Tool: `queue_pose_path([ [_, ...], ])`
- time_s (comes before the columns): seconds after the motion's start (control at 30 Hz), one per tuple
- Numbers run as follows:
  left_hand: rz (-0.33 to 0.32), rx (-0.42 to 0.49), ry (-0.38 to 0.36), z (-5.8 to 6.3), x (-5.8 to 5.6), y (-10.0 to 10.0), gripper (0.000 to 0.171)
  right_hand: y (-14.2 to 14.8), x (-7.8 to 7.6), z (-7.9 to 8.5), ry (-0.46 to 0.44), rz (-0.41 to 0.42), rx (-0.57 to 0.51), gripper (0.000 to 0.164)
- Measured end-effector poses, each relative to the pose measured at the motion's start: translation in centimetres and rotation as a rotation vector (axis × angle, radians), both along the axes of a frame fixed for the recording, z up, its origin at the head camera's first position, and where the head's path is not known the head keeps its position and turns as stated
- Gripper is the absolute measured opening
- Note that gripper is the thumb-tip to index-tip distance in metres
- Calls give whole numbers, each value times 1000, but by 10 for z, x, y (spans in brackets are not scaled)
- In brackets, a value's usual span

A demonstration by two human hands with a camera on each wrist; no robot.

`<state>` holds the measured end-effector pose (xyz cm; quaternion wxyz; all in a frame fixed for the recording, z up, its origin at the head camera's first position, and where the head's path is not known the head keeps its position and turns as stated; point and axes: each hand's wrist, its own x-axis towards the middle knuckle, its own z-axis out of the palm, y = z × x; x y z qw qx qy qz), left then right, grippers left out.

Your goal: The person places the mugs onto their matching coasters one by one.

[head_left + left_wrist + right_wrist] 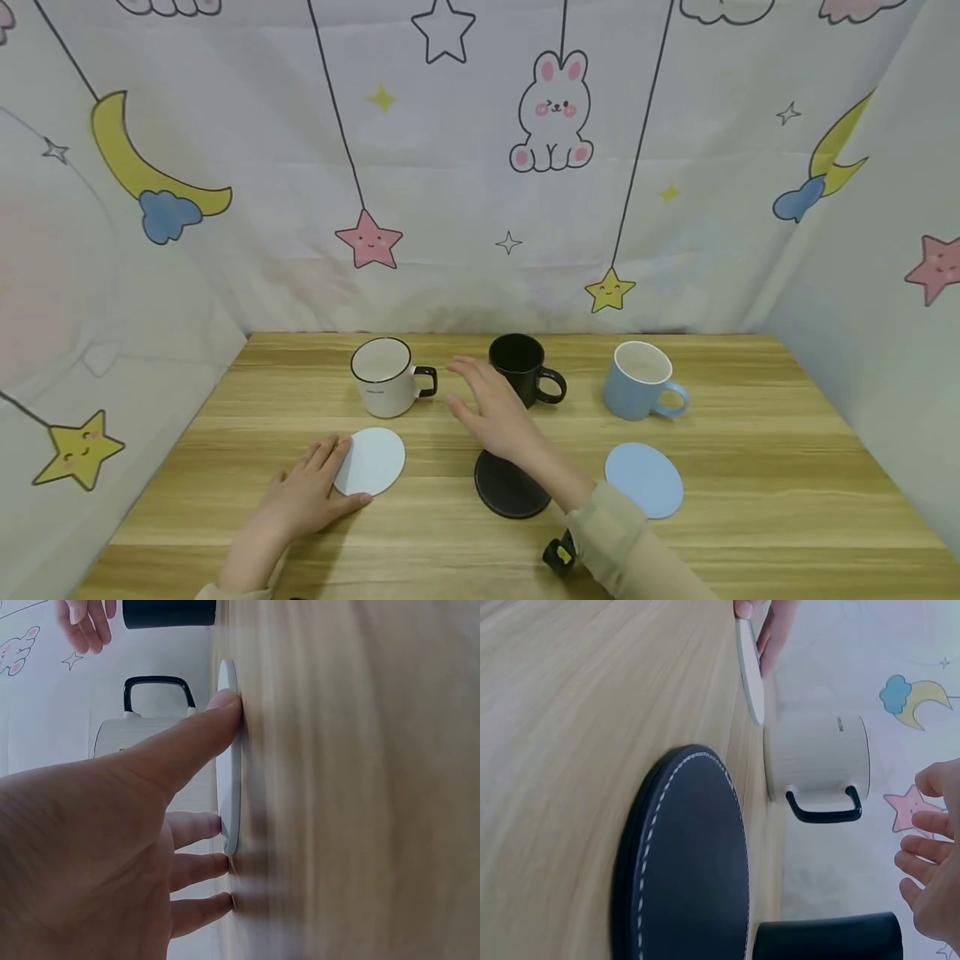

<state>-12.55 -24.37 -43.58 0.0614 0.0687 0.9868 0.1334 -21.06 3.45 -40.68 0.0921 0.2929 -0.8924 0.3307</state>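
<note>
At the lower left of the head view, the person's left hand (303,492) rests at the white coaster (377,463), thumb on its near edge and the fingers fairly straight and set wide apart, a couple of their tips meeting the table (750,475); the coaster lies just left of centre, in front of the white mug (381,396). Near the middle of the frame, I see the right hand (501,415) raised, fingers loosely spread and holding nothing, apart from the white mug's black handle and partly covering the black mug (529,379). Below its wrist sits the black coaster (512,496), edged with pale stitching. Right of centre, the blue mug (628,393) stands upright behind the light blue coaster (645,481).
</note>
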Motion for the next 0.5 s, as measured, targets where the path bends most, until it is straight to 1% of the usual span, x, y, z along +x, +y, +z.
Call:
queue_pose_path([
  [0.23,2,3,-11,0,0,2,97,-10,-3,-4,2,15,19,46],
  [0.4,3,3,-7,3,1,3,96,-16,-5,-1,0,14,31,47],
  [0.5,5,4,-6,3,0,3,96,-21,-8,0,-19,7,30,47],
])
